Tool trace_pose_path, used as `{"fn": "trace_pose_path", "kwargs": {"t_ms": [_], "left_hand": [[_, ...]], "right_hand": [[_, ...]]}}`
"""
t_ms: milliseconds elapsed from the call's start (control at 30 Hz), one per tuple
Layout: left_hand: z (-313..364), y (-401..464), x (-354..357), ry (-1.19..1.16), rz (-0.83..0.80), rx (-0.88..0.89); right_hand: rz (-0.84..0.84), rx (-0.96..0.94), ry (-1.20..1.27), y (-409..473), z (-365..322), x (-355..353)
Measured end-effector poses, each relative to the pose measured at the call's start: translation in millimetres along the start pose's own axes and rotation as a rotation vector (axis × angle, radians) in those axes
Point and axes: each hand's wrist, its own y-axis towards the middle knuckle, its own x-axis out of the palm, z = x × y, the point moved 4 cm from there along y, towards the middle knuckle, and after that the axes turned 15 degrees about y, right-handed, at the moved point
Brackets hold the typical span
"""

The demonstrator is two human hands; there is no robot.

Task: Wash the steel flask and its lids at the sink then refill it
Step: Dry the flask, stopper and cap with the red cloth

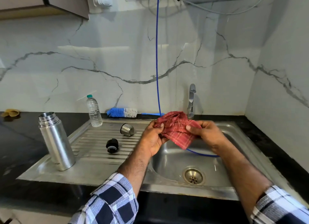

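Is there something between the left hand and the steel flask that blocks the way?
Nothing visible blocks it. The black lid lies low on the drainboard between left hand and steel flask; both hands hold the red cloth.

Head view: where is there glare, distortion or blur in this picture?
Head view: window glare lies on the marble backsplash; the wide-angle lens bends the countertop and tilts the steel flask; the left hand and right hand, holding the red cloth, look slightly soft from motion; the sink basin shows dull reflections.

Red checked cloth point(177, 130), blue-and-white bottle brush point(122, 112), silver steel flask point(56, 141), black stopper point(112, 145), blue-and-white plaid sleeves point(113, 200)
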Motion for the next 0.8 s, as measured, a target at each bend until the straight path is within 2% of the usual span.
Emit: {"fn": "trace_pose_path", "kwargs": {"t_ms": [67,133,167,233,300,367,433,567,700,800], "left_hand": [[-2.9,1.0,-9.9,0.108,-0.023,-0.027],[-5.4,2.6,-21.6,0.443,0.047,-0.032],[-4.7,2.9,-27.4,0.647,0.134,0.004],[3.2,2.9,-33.5,0.954,0.319,0.184],[9.5,-1.1,-25.1,0.981,0.298,0.379],[9.6,-0.1,-8.0,0.988,0.174,0.484],[7.9,1.0,11.6,1.000,0.062,0.490],[11.1,-7.5,41.2,0.758,-0.180,0.432],[16.6,-13.1,49.3,0.618,-0.185,0.349],[17.7,-11.4,51.1,0.763,-0.174,0.389]], "right_hand": [[0.037,-0.125,-0.061,6.0,-15.5,-2.6],[0.005,-0.229,-0.261,9.6,-36.2,-0.9],[-0.022,-0.275,-0.441,11.4,-47.4,3.0],[-0.072,-0.354,-0.863,13.8,-69.8,17.4],[-0.107,-0.342,-1.121,17.7,-82.7,29.5],[-0.115,-0.277,-1.135,21.6,-89.0,34.0],[-0.110,-0.254,-1.053,22.5,-94.0,35.7],[-0.079,-0.216,-0.912,18.2,-103.3,32.2],[-0.062,-0.152,-0.876,6.2,-112.9,18.6],[-0.050,-0.163,-0.812,-2.6,-116.6,11.7]]}}
